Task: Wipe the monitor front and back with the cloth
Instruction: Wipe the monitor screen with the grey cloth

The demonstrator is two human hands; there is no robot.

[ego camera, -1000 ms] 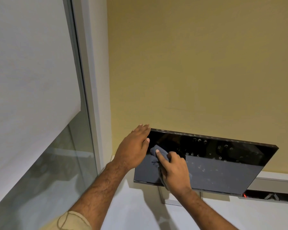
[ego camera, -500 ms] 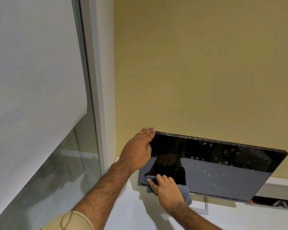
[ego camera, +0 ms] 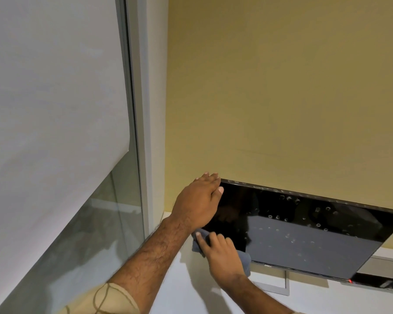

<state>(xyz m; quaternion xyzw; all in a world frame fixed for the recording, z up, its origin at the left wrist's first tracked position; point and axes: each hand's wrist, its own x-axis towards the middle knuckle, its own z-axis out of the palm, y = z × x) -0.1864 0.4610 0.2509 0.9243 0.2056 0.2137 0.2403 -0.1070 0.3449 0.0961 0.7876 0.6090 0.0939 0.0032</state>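
Note:
A black monitor (ego camera: 304,232) with a dark, glossy screen stands on a white desk against a yellow wall. My left hand (ego camera: 197,205) grips its top left corner, fingers over the top edge and thumb on the front. My right hand (ego camera: 220,252) presses a grey-blue cloth (ego camera: 244,260) against the bottom left corner of the screen. Part of the cloth is hidden under that hand. Small ring-shaped light reflections dot the screen.
The white desk (ego camera: 191,295) runs under the monitor, whose silver stand (ego camera: 281,286) shows below the bezel. A window with a white roller blind (ego camera: 50,109) and a grey frame (ego camera: 138,123) fills the left. A desk cable tray (ego camera: 381,284) lies at lower right.
My right hand has moved the cloth from the upper left of the screen down to the bottom left corner. My left hand has kept its hold on the top corner.

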